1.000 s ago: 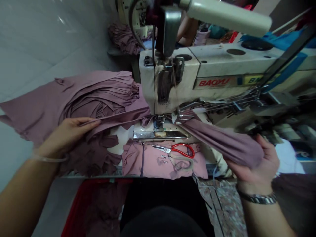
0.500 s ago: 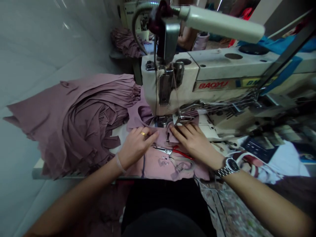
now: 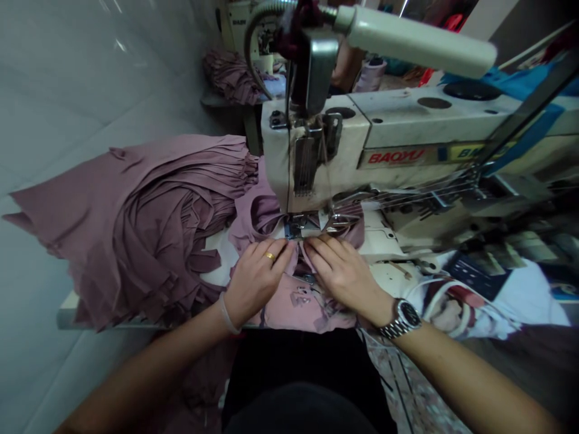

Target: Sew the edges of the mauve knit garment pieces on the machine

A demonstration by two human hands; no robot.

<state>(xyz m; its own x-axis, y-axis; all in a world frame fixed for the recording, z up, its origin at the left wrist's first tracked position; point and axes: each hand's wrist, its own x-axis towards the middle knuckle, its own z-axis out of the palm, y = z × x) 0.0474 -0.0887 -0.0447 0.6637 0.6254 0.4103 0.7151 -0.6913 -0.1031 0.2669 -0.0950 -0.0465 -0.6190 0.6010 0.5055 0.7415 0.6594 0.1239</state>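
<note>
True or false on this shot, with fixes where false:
1. The left hand wears a gold ring. True.
2. The steel link wristwatch sits on the left wrist. False: it is on the right wrist.
3. The right hand holds red-handled scissors. False: it rests on pink-mauve knit fabric, with no tool in it.
4. The gathered mauve fabric pile lies left of the cream sewing machine. True.
5. The machine's front shows red lettering reading BAOYU. True.
</note>
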